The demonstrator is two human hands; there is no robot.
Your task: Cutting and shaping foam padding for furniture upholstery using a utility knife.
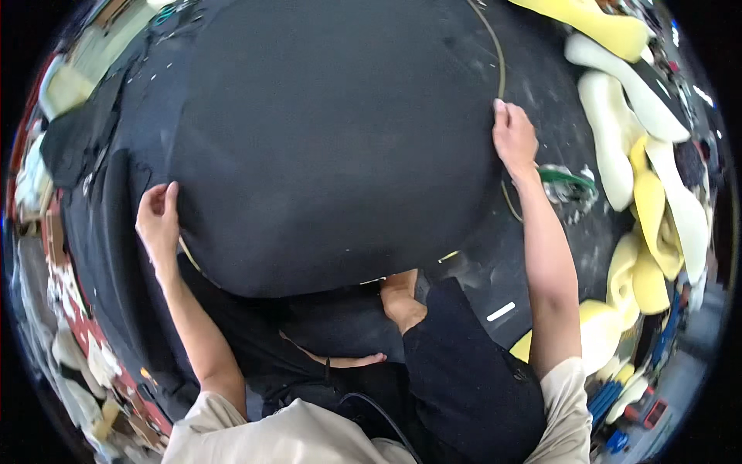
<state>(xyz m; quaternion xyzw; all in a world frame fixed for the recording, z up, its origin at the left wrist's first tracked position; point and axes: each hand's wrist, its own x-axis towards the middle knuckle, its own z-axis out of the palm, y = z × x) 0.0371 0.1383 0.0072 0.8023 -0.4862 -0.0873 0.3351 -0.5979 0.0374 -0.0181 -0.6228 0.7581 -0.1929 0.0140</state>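
A large dark grey fabric piece with rounded corners lies before me, over something with a thin yellowish edge that shows at its near border and right side. My left hand is at its left edge, thumb and fingers closed in a pinch on the fabric. Farther up the right edge, my right hand is closed with its fingertips on the border. Whatever lies underneath is mostly hidden. My bare foot touches or sits close to the near edge.
Yellow and white foam pieces are heaped along the right side. A green roll or ring with whitish scraps lies beside my right forearm. A small white strip rests near my knee. Rolled dark fabric runs along the left; teal-handled scissors lie far left.
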